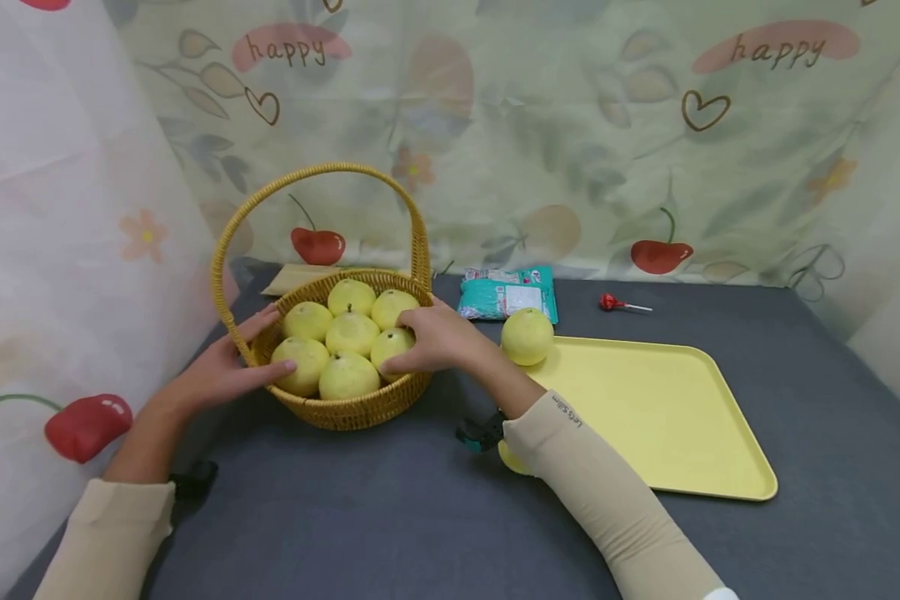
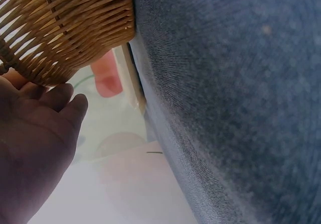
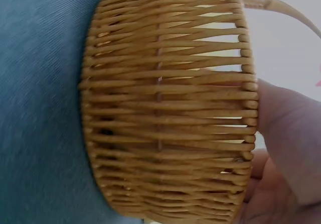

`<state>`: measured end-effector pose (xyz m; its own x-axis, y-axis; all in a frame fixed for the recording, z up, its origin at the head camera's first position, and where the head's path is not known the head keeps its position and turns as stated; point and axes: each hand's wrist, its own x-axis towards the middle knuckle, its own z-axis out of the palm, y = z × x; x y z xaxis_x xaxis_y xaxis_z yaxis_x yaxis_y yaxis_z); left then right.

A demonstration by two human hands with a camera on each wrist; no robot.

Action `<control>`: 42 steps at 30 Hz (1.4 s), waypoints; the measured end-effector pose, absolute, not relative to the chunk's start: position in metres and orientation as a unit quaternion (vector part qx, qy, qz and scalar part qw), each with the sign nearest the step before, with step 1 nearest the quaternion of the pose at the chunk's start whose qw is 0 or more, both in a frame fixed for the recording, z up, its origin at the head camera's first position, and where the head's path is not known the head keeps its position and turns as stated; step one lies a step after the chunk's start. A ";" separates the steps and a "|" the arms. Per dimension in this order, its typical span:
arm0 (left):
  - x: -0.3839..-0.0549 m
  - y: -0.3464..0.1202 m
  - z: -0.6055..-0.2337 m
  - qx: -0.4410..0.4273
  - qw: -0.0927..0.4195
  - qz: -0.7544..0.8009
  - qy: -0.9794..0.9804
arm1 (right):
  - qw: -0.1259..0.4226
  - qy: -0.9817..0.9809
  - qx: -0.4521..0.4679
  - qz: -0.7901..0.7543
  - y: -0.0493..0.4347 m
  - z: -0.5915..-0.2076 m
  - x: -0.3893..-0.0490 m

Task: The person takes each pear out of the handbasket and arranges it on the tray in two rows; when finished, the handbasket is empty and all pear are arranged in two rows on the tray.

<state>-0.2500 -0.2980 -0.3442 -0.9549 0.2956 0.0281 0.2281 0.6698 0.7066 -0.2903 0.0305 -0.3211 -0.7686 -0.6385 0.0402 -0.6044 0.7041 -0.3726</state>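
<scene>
A wicker basket (image 1: 345, 412) with a tall arched handle holds several round pale-yellow pears (image 1: 351, 333). My left hand (image 1: 221, 371) grips its left rim, thumb inside over a pear and fingers along the outer weave, as the left wrist view shows beneath the basket wall (image 2: 95, 28). My right hand (image 1: 442, 333) reaches over the right rim and holds a pear (image 1: 390, 343) between thumb and fingers among the others. The right wrist view has the basket's side (image 3: 165, 108) hiding most of the thumb and fingertips of that hand (image 3: 291, 138).
Right of the basket lies a yellow tray (image 1: 667, 417), with one pear (image 1: 527, 337) at its far left corner. Another pear (image 1: 512, 460) is partly hidden by the right sleeve. Behind are a teal packet (image 1: 508, 294), a red lollipop (image 1: 609, 302) and a flat beige item (image 1: 300, 277).
</scene>
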 end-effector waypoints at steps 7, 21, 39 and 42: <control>-0.250 -0.299 -0.345 0.144 0.044 0.382 0.912 | 0.045 0.917 -0.346 -0.193 0.032 -0.320 -0.291; -0.250 -0.297 -0.344 0.147 0.044 0.385 0.910 | 0.050 0.911 -0.331 -0.242 0.035 -0.316 -0.290; -0.250 -0.300 -0.346 0.147 0.040 0.385 0.910 | 0.048 0.902 -0.295 -0.313 0.049 -0.297 -0.278; -0.249 -0.300 -0.345 0.148 0.039 0.387 0.909 | 0.047 0.896 -0.285 -0.338 0.053 -0.293 -0.275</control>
<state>-0.2494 -0.2996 -0.3451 -0.9530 0.2997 0.0436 0.2393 0.6569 0.7150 -0.2748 0.0533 -0.2931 -0.8328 -0.5426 0.1094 -0.4796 0.6086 -0.6321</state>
